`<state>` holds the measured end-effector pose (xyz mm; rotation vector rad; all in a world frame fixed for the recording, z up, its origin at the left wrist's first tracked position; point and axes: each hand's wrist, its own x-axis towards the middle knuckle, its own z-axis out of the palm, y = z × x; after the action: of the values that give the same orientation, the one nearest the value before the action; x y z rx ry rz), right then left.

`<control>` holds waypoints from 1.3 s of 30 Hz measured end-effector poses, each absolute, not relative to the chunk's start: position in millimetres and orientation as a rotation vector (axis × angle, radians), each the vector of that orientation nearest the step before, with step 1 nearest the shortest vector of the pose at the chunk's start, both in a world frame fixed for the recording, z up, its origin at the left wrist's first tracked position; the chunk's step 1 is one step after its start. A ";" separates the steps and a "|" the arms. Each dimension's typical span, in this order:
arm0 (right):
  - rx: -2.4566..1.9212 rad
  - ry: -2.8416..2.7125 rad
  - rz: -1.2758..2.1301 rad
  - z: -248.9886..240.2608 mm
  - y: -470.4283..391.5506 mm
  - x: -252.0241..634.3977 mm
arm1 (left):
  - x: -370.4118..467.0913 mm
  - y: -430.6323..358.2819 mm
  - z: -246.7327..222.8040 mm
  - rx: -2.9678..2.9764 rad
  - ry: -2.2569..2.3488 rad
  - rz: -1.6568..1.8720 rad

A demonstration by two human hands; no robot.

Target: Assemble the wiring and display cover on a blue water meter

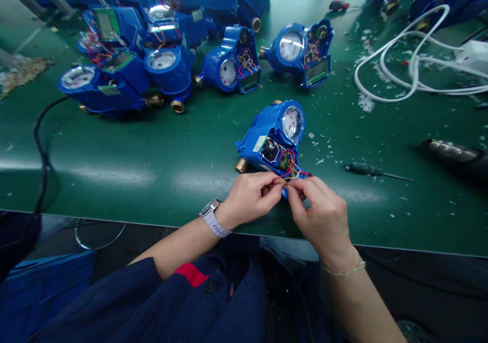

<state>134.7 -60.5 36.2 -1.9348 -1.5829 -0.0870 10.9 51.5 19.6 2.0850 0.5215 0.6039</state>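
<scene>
A blue meter (256, 135) with a round dial (293, 122) lies near the front edge of the green table. Its housing is open, and red, yellow and white wires (288, 162) come out toward me. My left hand (252, 195), with a watch on the wrist, pinches thin wires at the meter's near side. Close against it, my right hand (319, 208) also has thumb and forefinger pressed together on the wires. The fingertips of both hands nearly touch. The exact wire ends between them are too small to make out.
Several blue meters (163, 71) stand at the back left, and another (292, 48) at the back centre. A dark screwdriver (362, 169) lies right of my hands. Beyond it are a white cable (385, 63), a black cylindrical tool (453, 152) and a red screwdriver (339, 5). A black cable (44, 155) crosses the left side.
</scene>
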 end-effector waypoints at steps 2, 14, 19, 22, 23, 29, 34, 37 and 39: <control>-1.927 -1.584 -0.128 33.8 -61.1 134.7 | 11.0 51.3 19.5 2.093 0.524 0.601; -2.019 -1.546 -0.239 24.7 -60.9 130.1 | 12.5 51.3 18.4 2.077 0.531 0.572; -1.966 -1.489 -0.136 27.3 -63.5 132.4 | 12.9 50.6 19.1 2.065 0.538 0.567; -1.944 -1.483 -0.030 32.6 -65.0 134.2 | 12.8 50.5 20.2 2.071 0.535 0.572; -1.953 -1.488 -0.014 34.6 -65.1 134.7 | 12.8 50.5 20.4 2.073 0.535 0.576; -2.054 -1.543 -0.006 45.9 -61.9 137.3 | 12.9 50.4 20.0 2.074 0.526 0.576; -2.126 -1.660 -0.073 49.1 -59.6 138.1 | 13.1 50.4 19.7 2.075 0.522 0.574; -2.169 -1.734 -0.147 47.6 -59.4 137.5 | 13.0 50.6 19.1 2.077 0.526 0.572; -2.188 -1.765 -0.180 46.2 -59.3 137.0 | 12.9 50.6 18.4 2.078 0.529 0.570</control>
<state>137.0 -59.3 46.2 -2.1881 -1.7651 -0.1803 12.9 50.6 18.4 2.0784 0.5293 0.5697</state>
